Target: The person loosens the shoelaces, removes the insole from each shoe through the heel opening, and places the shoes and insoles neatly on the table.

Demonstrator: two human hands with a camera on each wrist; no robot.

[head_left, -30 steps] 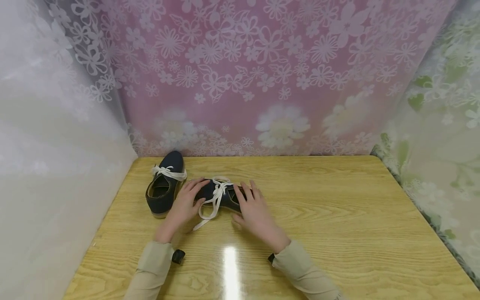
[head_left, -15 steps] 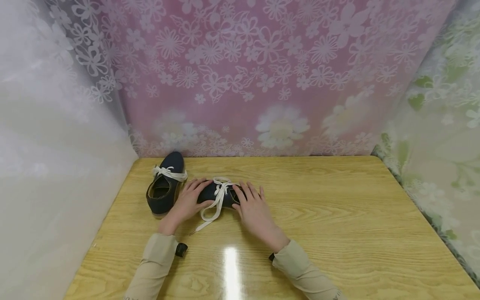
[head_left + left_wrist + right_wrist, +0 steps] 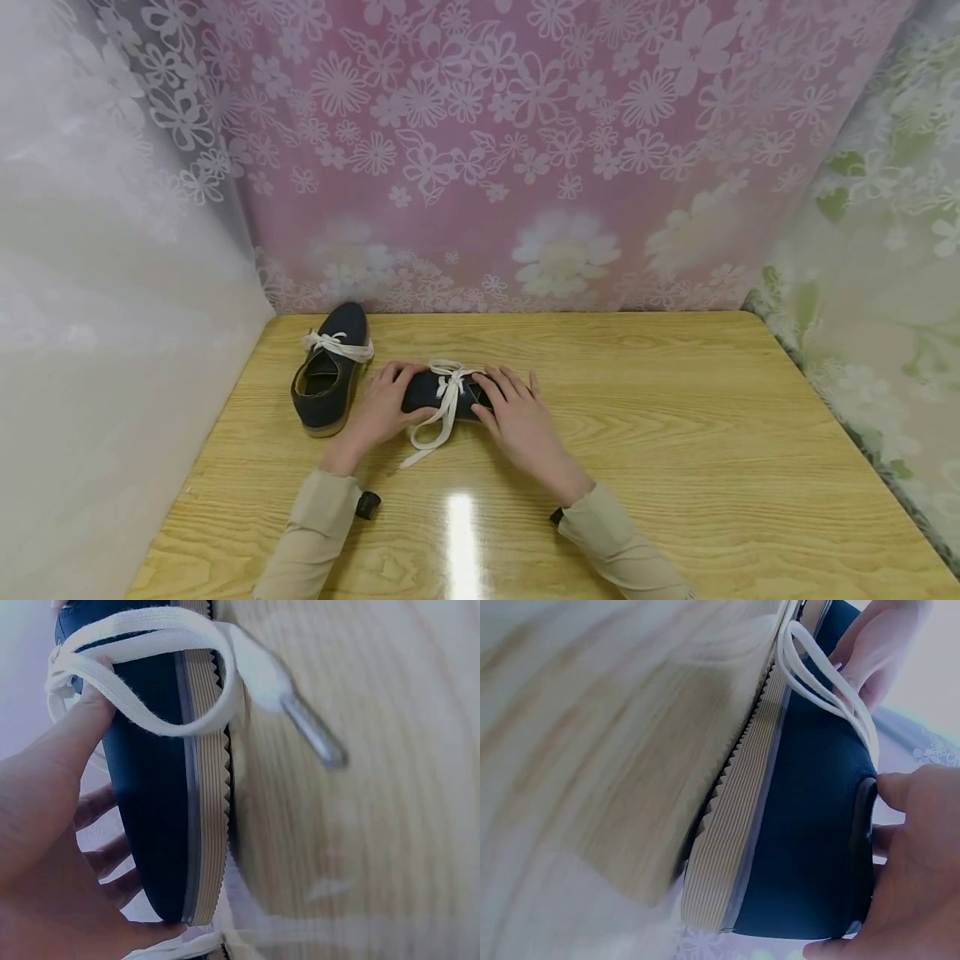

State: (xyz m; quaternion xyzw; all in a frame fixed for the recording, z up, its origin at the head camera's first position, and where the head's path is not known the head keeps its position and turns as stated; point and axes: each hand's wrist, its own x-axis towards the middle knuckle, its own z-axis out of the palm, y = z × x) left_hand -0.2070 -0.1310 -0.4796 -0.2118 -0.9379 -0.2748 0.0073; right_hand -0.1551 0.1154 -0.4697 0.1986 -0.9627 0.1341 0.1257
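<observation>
A navy lace-up shoe [image 3: 424, 390] lies crosswise on the table, toe to the left, its white laces [image 3: 448, 400] tied in a bow. My left hand [image 3: 381, 410] grips the toe end, thumb on the near side and fingers over the far side. At the heel end, my right hand [image 3: 522, 423] holds the shoe around its opening. The left wrist view shows the ribbed beige sole [image 3: 206, 787] and a lace tip [image 3: 319, 739] hanging loose. In the right wrist view the heel [image 3: 795, 847] sits against my right fingers. Its far side is hidden.
A matching navy shoe [image 3: 324, 408] stands at the table's left, toe pointing away, close to my left hand. The wooden table [image 3: 675, 433] reaches back to a pink flowered curtain [image 3: 480, 167]. Pale sheets hang along both sides.
Both hands and the shoe have shifted slightly right and toward me. My left thumb has come down onto the shoe's near side. The other shoe has stayed put.
</observation>
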